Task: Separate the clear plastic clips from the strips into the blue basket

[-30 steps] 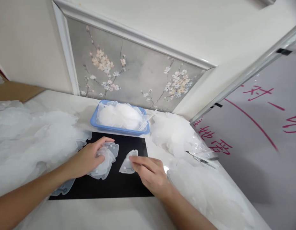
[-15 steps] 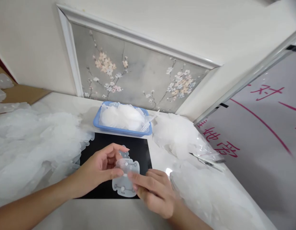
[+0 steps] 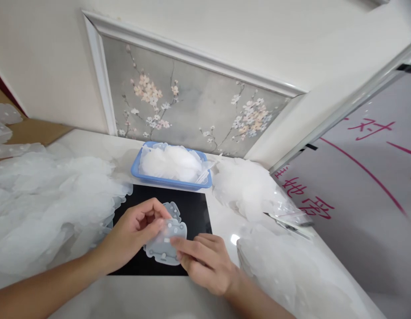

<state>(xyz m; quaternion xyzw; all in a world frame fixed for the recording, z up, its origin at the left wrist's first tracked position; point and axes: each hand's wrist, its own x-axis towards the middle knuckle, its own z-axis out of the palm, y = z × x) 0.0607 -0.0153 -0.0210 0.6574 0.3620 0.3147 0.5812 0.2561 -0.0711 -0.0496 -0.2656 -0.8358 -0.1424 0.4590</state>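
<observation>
A thin translucent plastic piece [image 3: 169, 249] with scalloped edges, small pale dots and thin grey lines is held over the black mat [image 3: 195, 215]. My left hand [image 3: 135, 235] pinches its upper left part between thumb and fingers. At its right side, my right hand [image 3: 207, 263] has the index finger on the surface near a small white rectangle and the thumb by the edge, other fingers curled. Behind it, a second similar plastic piece [image 3: 173, 210] shows partly; the left fingers hide the rest, and I cannot tell whether the two touch.
A blue basket [image 3: 165, 182] full of translucent pieces stands behind the mat. A large heap [image 3: 48, 199] of them lies left, with more heaps [image 3: 245, 184] at right. A metal tool, perhaps tweezers [image 3: 288, 225], lies between the right heaps. A whiteboard [image 3: 358, 199] with red writing borders the right.
The held piece has shifted a little left and tilted, both hands moving with it. More of the second piece behind it now shows.
</observation>
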